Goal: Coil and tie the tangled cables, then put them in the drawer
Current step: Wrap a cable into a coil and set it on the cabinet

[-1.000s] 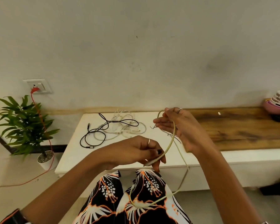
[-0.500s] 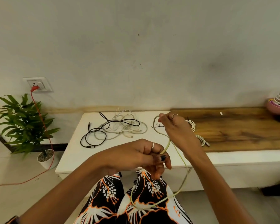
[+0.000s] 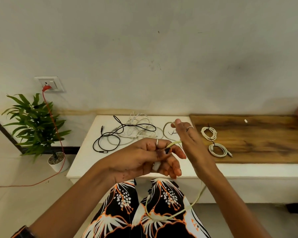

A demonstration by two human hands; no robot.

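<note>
Since a moment ago, my right hand (image 3: 187, 140) rose, pinching the green cable's (image 3: 172, 215) loop; my left hand (image 3: 150, 157) grips its end, slack trailing down-frame onto my lap. Two tied coils (image 3: 209, 133) lie right of centre; one tangle (image 3: 127, 133) sits centre-left.

- Pale plaster wall (image 3: 162, 48), scuffed.
- White low bench (image 3: 86, 157) against it; wooden top (image 3: 265, 140) on right part.
- Potted plant (image 3: 34, 126) left on light tiled floor (image 3: 24, 194).
- Wall socket (image 3: 49, 84), red cord (image 3: 53, 124) plugged in.
</note>
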